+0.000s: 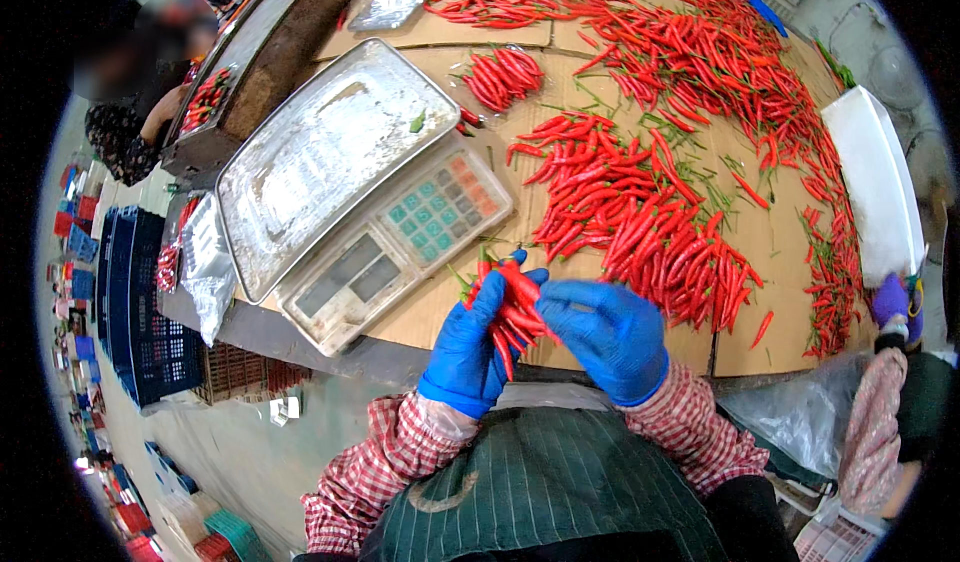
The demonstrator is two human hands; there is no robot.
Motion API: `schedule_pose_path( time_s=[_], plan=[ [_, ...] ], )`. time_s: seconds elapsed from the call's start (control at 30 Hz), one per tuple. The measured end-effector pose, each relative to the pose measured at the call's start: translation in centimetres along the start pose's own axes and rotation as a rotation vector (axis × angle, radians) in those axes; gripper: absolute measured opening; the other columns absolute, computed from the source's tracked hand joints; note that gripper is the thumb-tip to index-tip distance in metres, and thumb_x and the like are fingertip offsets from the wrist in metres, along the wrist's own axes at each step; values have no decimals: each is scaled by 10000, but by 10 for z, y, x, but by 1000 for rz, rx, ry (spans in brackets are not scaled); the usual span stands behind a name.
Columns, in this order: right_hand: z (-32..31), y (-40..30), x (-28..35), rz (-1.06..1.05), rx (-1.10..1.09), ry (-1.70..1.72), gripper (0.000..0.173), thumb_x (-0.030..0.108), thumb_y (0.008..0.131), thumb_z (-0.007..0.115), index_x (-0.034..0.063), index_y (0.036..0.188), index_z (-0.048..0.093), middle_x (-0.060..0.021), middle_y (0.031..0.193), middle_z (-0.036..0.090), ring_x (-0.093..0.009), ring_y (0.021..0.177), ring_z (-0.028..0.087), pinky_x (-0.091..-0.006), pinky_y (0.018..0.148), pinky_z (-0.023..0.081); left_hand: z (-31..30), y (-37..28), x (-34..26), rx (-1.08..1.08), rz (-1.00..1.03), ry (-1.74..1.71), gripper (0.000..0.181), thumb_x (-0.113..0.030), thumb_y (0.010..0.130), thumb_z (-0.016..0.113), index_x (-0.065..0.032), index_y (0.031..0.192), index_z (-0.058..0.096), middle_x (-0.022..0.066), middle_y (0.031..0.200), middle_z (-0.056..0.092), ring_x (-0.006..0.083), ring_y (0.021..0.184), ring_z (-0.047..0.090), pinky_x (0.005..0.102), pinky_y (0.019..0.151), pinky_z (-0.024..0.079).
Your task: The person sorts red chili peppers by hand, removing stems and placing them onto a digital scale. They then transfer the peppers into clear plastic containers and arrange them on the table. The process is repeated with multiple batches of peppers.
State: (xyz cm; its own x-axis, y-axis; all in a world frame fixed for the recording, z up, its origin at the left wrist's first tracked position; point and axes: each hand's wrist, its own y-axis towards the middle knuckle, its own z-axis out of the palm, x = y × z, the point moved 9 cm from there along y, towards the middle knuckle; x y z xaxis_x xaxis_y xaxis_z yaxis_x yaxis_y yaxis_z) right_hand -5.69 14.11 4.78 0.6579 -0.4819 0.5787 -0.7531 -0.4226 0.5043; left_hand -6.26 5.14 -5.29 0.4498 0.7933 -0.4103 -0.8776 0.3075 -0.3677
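Observation:
My left hand [465, 348], in a blue glove, holds a bunch of red chili peppers [517, 314] above the table's near edge. Some green stems stick out past the thumb, and the pointed tips hang down. Against the right side of this bunch is my right hand [607, 337], also blue-gloved, its fingers bent towards the peppers; whether they grip one is hidden. Just beyond both hands lies a heap of red chili peppers [645, 217], many roughly aligned. A digital scale [352, 284] with a bare metal pan [330, 157] stands to the left.
Behind the scale sits a clear pack of chilies [502, 78]. A larger chili pile [697, 59] spreads along the far right, beside a white box [874, 187]. At right, a co-worker's purple-gloved hand [890, 299] holds scissors. Dark blue crates [142, 299] stand left; another person is beyond.

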Motion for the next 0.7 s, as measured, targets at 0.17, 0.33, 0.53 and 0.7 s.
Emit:
schedule_pose_path(
  time_s=[0.17, 0.33, 0.53, 0.7],
  plan=[
    [25, -3, 18, -105, 105, -92, 283, 83, 652, 535, 83, 932, 574, -55, 960, 553, -215, 885, 534, -310, 736, 436, -15, -2, -5, -57, 43, 9, 430, -114, 792, 536, -24, 1177, 367, 100, 997, 529, 186, 940, 512, 294, 802, 420],
    [16, 6, 19, -38, 91, -5, 300, 16, 640, 529, 68, 932, 571, -76, 944, 553, -227, 857, 535, -320, 726, 443, 2, -10, -72, -123, 276, 377, 477, -107, 768, 551, -9, 1186, 344, 80, 893, 534, 169, 711, 540, 283, 668, 449],
    [21, -10, -2, 53, 132, 7, 289, 28, 655, 515, 89, 933, 561, -77, 877, 562, -229, 718, 549, -327, 600, 455, 31, -9, -251, -226, 1185, 1754, 386, 66, 760, 468, -28, 1132, 418, 88, 1030, 513, 146, 910, 511, 233, 717, 434],
    [44, -23, 12, -32, 262, 50, 236, 97, 692, 492, 93, 919, 555, -73, 846, 557, -221, 721, 557, -322, 589, 455, -35, 25, -303, -261, 933, 2142, 453, 96, 704, 489, -73, 1121, 439, 130, 990, 530, 221, 924, 528, 289, 775, 425]
  ],
)
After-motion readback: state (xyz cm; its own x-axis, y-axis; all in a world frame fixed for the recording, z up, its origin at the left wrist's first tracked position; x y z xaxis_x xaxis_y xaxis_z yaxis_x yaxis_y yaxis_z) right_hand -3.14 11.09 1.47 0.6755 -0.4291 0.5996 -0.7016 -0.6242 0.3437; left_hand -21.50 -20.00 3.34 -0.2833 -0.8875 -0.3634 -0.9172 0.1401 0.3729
